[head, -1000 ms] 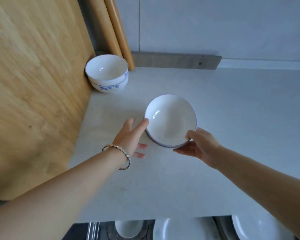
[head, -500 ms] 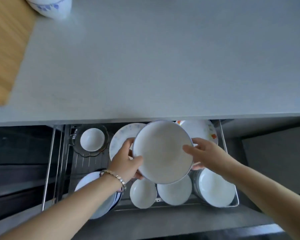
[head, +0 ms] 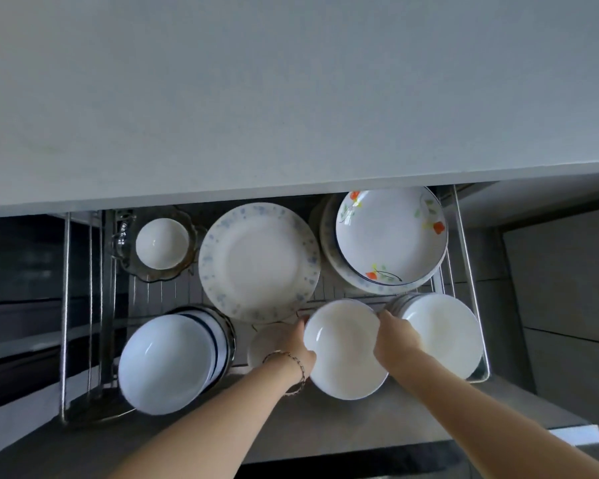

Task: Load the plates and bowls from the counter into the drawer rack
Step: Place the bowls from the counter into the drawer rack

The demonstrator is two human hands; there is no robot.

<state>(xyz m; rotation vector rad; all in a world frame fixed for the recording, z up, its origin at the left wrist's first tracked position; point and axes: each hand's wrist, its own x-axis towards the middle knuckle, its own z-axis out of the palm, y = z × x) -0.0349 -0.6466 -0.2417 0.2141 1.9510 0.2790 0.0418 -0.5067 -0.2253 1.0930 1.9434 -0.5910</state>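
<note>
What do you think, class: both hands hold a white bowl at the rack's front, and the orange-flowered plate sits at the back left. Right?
Not quite. The head view shows the orange-flowered plate at the back right of the rack, not the back left. The left hand and right hand do hold the bowl at the front.

Home kitchen: pale counter [head: 291,98] above pull-out wire drawer rack [head: 464,236] of crockery
</note>
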